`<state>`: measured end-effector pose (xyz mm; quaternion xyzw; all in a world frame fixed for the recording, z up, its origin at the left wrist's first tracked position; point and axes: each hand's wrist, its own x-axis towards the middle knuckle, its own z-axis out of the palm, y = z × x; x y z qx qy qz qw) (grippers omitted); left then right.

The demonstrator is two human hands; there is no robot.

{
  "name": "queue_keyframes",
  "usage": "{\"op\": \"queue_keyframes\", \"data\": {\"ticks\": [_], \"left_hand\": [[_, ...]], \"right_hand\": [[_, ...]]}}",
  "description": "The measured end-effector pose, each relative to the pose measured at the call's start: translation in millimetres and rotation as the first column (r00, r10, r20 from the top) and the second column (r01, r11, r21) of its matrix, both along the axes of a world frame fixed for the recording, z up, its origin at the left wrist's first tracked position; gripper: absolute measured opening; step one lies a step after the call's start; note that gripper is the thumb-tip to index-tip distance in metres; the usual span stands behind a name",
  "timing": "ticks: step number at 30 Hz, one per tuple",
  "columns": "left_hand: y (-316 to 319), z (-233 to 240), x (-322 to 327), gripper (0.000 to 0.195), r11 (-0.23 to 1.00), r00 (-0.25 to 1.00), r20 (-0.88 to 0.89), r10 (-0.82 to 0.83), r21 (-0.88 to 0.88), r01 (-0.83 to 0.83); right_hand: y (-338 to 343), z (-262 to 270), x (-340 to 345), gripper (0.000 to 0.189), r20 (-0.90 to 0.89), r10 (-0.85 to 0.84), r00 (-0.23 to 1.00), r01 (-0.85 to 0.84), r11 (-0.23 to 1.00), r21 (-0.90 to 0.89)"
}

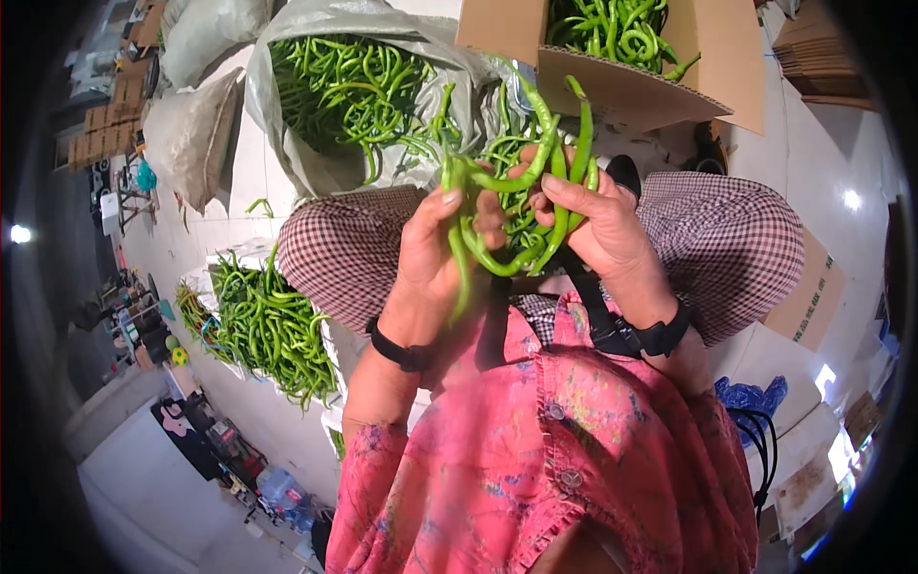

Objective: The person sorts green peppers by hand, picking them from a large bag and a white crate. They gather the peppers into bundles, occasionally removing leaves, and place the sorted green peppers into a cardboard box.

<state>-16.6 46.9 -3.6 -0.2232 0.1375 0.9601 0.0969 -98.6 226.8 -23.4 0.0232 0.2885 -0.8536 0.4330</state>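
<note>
Long green chili peppers fill both hands, held up between the knees. My left hand is closed around a few, one of them hanging down past the palm. In my right hand several more peppers are pinched between thumb and fingers, their tips pointing up and down. A curled pepper bridges the gap between the hands. Behind them, loose peppers lie in the lap area, partly hidden by the hands. Ahead stands a wide-mouthed woven sack holding a heap of peppers.
At the upper right an opened cardboard box contains peppers. To the left, a pile of peppers tops a white container. Full sacks rest on the tiled floor, and a blue plastic bag lies at the right. Flattened cardboard is near the right knee.
</note>
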Motion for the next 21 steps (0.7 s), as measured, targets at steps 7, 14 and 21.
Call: {"op": "queue_keyframes", "data": {"ticks": [7, 14, 21], "left_hand": [[-0.3, -5.8, 5.3, 0.032, 0.960, 1.000, 0.001, 0.007, -0.281, -0.007], [-8.7, -1.6, -1.7, 0.037, 0.992, 0.995, -0.068, 0.076, -0.092, -0.082], [-7.0, 3.6, -8.3, 0.035, 0.990, 0.994, -0.076, 0.074, -0.116, -0.083]], "right_hand": [[-0.6, -6.3, 7.2, 0.033, -0.016, 0.006, 1.000, -0.004, 0.995, 0.100], [6.1, -7.7, 6.1, 0.028, -0.055, 0.011, 0.998, -0.001, 0.983, 0.182], [6.7, -5.6, 6.8, 0.030, -0.133, -0.011, 0.991, 0.041, 0.974, 0.223]]}}
